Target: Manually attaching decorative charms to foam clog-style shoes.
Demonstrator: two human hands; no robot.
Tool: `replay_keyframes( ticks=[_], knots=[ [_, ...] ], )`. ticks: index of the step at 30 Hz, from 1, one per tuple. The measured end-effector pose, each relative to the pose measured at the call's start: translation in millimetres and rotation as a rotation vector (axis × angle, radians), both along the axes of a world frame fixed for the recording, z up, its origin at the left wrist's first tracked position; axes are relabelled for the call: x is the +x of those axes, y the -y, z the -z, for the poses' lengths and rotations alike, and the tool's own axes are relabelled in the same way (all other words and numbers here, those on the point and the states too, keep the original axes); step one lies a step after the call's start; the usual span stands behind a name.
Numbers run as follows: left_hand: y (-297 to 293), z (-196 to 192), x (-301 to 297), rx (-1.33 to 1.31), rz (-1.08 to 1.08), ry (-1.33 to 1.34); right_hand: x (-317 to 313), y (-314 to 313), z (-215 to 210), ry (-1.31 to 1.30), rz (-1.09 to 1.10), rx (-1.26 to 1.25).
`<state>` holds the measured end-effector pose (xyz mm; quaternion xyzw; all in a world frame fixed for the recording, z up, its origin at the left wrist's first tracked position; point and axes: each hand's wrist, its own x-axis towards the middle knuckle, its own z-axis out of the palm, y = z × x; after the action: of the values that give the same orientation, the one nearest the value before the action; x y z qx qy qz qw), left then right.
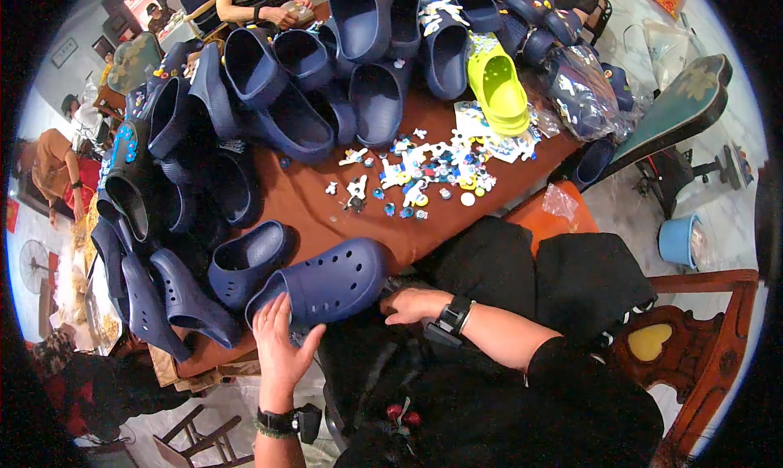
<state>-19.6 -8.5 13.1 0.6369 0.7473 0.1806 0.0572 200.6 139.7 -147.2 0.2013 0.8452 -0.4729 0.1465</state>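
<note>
A navy clog (338,280) with round holes in its upper lies at the near table edge, its toe pointing right. My left hand (281,342) holds it at the heel, the fingers over the rim and the thumb along the side. Just beyond the toe, my right hand (412,305) is closed with its fingertips curled down; what they hold, if anything, is hidden against dark cloth. Another navy clog (251,260) rests behind the held one. Small colourful shoe charms (440,168) are heaped in the middle of the brown-covered table (326,203).
Many navy clogs (298,125) are piled along the left and far sides. A lime-green clog (499,89) stands beyond the charms, near plastic-wrapped clogs (583,93). A wooden chair (710,346) and a blue bucket (679,241) are at right. Across the table, another person's hands (285,13) work.
</note>
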Motion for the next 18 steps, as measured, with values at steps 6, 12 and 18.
replay_keyframes(
  ticks=[6, 12, 18],
  knots=[
    [-56, 13, 5, 0.061, -0.278, 0.915, 8, -4, -11, -0.109, 0.006, -0.029],
    [-80, 22, -7, -0.152, -0.387, 1.171, 31, -17, -82, -0.288, 0.112, -0.218],
    [-82, 28, -1, -0.124, -0.423, 1.122, 35, -74, -141, -0.455, 0.449, 0.122]
  ],
)
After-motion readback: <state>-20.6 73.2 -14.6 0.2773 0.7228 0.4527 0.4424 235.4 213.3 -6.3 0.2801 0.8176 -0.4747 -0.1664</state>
